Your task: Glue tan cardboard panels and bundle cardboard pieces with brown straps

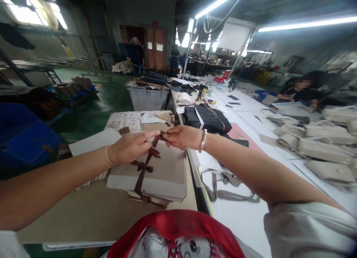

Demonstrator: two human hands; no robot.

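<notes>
A stack of flat beige and white panels (170, 172) lies in front of me, bound with a dark brown fabric strip (140, 180). The strip runs over the top and down the near side, with a bow-like knot in the middle. At the stack's far side, my left hand (134, 146) reaches over the strip, its index finger stretched toward my other hand and its fingertips pinched at the strip. My right hand (181, 137), with a silver bracelet on the wrist, grips the strip between thumb and fingers. The two hands nearly touch.
A black wrapped bundle (208, 118) sits on the white table (237, 220) at the right, beside loose grey straps (220, 193). Beige bags (326, 148) are piled further right, near a seated person (302, 90). A blue box (28, 129) stands at left.
</notes>
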